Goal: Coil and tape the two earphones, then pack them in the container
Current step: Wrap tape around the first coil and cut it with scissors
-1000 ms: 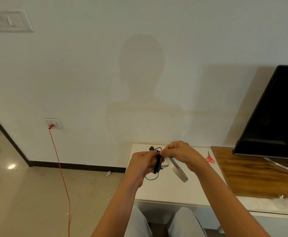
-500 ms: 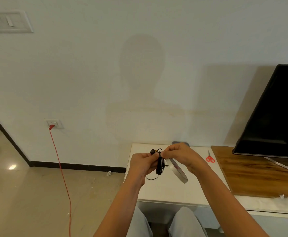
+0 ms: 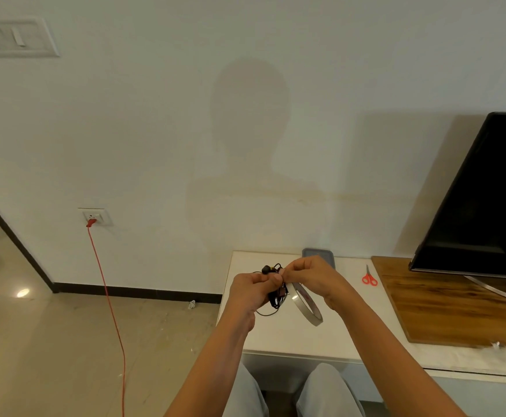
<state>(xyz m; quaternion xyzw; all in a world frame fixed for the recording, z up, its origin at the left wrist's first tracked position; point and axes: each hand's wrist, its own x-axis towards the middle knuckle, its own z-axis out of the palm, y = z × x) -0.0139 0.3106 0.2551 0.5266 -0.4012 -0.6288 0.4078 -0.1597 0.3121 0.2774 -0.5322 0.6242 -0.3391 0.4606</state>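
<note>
— Above the near-left part of the white table [image 3: 291, 338], both hands are raised. What's gripped?
— Left hand [image 3: 251, 291] is curled round the coiled earphone [image 3: 276, 299]: a black bundle, one bud poking out on top, a loose loop of cable dangling below. Right hand [image 3: 309, 273] pinches at the bundle's top, seemingly the tape's free end. Tape roll [image 3: 306, 305] hangs just under it, right of the bundle.
— Doing it well?
— My judgement: tuck the stray loop in, draw the tape taut across the coil's waist, overlap it onto itself, clear of the bud. Red scissors [image 3: 369, 278] lie well right, for the cut.
— Container?
— Grey container [image 3: 319, 253] sits at the far edge, behind the right hand. Second earphone: cannot find it.
</note>
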